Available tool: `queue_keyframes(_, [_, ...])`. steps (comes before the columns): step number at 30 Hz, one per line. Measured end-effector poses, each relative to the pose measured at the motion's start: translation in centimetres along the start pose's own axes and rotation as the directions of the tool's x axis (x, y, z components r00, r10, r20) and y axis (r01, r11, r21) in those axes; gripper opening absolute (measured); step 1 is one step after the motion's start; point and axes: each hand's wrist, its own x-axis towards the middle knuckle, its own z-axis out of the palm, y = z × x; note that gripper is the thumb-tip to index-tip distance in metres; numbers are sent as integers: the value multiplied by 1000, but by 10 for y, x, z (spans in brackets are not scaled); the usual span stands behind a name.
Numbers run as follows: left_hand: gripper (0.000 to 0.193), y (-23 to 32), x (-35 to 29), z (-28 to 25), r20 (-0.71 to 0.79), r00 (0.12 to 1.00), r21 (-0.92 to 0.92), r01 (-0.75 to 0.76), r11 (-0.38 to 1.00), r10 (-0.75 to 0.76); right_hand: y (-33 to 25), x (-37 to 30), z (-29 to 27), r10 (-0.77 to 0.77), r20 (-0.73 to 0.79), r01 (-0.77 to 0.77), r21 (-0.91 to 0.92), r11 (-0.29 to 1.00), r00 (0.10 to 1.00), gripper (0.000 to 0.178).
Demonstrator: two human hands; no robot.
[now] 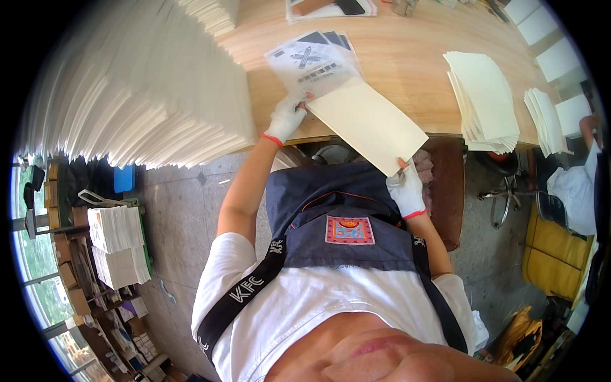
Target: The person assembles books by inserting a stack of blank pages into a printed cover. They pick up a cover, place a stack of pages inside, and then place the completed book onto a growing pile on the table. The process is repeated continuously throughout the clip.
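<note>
A cream stack of paper sheets (pixel 375 127) slants over the table's near edge, its lower right corner toward me. My right hand (pixel 406 191), in a white fingerless-tipped glove with a red cuff, pinches that corner. At the stack's far end lies a clear printed plastic bag (pixel 312 60) with a crossed pencil-and-ruler drawing. The bag's near edge meets the paper; whether the paper's end is inside it I cannot tell. My left hand (pixel 287 118), gloved alike, is closed at the bag's near left edge, beside the paper's left corner.
Tall piles of cream paper (pixel 146 95) fill the table's left side. Smaller paper stacks (pixel 487 102) lie at the right edge of the wooden table (pixel 407 57). A dark phone (pixel 349 6) is at the far side. A paper-loaded cart (pixel 118 245) stands left; another person's arm (pixel 589 130) shows far right.
</note>
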Motion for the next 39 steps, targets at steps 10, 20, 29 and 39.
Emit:
queue_keyframes(10, [39,20,-22,20,-243,953,127,-153,980,181,18,-17,42,-72,39,76,-126,989,997,21])
queue_keyframes(20, [44,38,-29,124,-232,862,-972,-192,133,-451,17,-48,50,-38,31,42,-126,991,999,21])
queue_keyframes(29, [42,20,-92,166,492,856,-689,268,-673,-162,28,-44,13,96,194,-46,-244,969,976,28])
queue_keyframes(39, [20,24,-119,165,271,704,-845,501,189,-656,79,71,59,290,18,-289,167,943,957,22])
